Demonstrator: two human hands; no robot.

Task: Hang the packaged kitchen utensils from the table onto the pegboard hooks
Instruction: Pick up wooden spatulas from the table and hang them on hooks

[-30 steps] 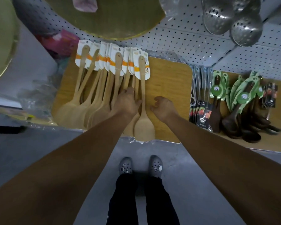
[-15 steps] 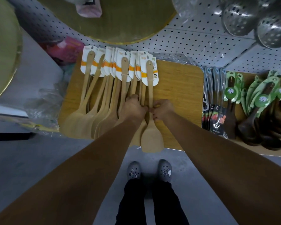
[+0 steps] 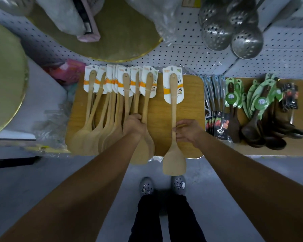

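Wood spatulas (image 3: 173,109) in L+R hands (image 3: 188,131)

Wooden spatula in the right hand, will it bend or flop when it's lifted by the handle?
Probably stiff: the wooden spatula runs straight past the table edge without drooping. Likely light, since the right hand holds it with a fingertip pinch. Its paper card may flex or tear at the hook hole.

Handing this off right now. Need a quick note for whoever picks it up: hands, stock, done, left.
Right hand: pinches the handle of the single spatula, which sits apart from the rest, blade past the table edge.
Left hand: grips handles in the row of packaged spatulas on the table.
Done: no spatula seen on the pegboard.
Left: hang the held one, then the row.
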